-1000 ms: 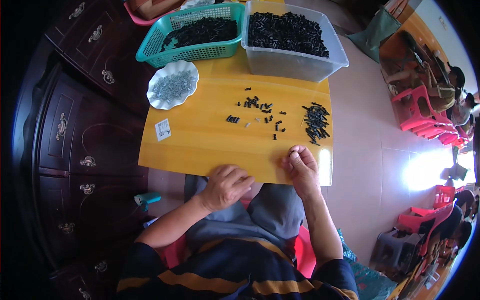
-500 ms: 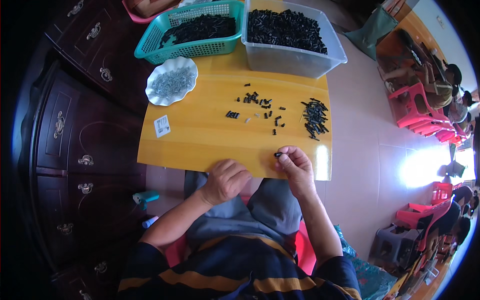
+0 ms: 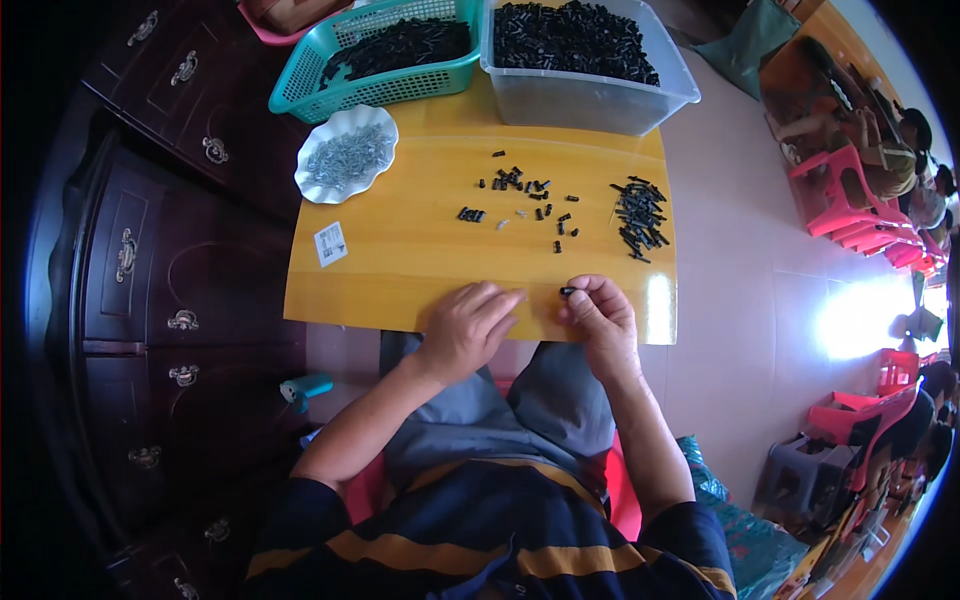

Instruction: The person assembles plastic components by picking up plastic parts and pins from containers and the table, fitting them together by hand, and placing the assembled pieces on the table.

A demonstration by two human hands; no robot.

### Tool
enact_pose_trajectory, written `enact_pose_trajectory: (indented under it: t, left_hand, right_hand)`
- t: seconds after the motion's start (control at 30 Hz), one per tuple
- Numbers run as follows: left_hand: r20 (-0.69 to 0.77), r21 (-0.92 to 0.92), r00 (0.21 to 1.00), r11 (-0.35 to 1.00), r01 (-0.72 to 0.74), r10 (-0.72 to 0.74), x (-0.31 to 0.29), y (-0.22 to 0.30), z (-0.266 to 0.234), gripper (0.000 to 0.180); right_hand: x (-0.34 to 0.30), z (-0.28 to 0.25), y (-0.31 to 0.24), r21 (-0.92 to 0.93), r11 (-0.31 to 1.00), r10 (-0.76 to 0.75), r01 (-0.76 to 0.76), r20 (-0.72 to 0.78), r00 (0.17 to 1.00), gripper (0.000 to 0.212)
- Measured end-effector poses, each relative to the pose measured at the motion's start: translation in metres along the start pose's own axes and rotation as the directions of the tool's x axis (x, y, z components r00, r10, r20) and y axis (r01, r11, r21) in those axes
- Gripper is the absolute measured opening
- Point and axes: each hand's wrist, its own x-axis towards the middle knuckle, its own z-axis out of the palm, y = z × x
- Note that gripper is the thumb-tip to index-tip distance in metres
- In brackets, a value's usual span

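Between the thumb and forefinger of my right hand is a small black plastic tube, held just above the front edge of the yellow table. My left hand lies over the same edge, its fingers stretched out toward the right hand and nothing visible in them. Beyond the hands, loose black tubes are scattered, with a small row of black tubes side by side. Two small clear pieces lie among them. At the right, a pile of longer black parts is heaped up.
A scalloped white dish of clear pieces stands at the left, near a white printed label. Behind are a green basket and a clear bin, both holding black parts. Dark cabinets line the left; people sit far right.
My left hand has moved up and right onto the table edge, its fingers uncurling. My right hand has shifted slightly forward, still pinching the black tube. The whole view has shifted a little.
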Motion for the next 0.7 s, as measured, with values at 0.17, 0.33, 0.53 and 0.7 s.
enact_pose_trajectory:
  t: [0.17,0.33,0.53,0.7]
  left_hand:
    - [0.119,0.006,0.993,1.0,0.024,-0.024,0.025,-0.002,0.006,0.021]
    - [0.167,0.073,0.986,0.997,-0.029,0.016,0.03,-0.009,0.015,0.012]
    - [0.026,-0.268,0.981,0.944,0.193,-0.193,0.033,0.003,0.009,0.007]
    - [0.034,-0.411,0.976,0.887,0.211,-0.216,0.04,0.013,0.005,0.006]
  right_hand:
    - [-0.001,-0.001,-0.004,0.015,1.0,-0.015,0.015,-0.028,0.999,0.013]
    - [-0.001,-0.006,-0.009,0.002,1.0,-0.03,0.03,-0.091,0.995,0.013]
    - [-0.001,-0.009,-0.007,0.027,0.999,-0.045,0.047,-0.069,0.997,0.013]
    - [-0.002,-0.004,-0.006,-0.032,0.996,-0.085,0.084,-0.042,0.995,0.013]
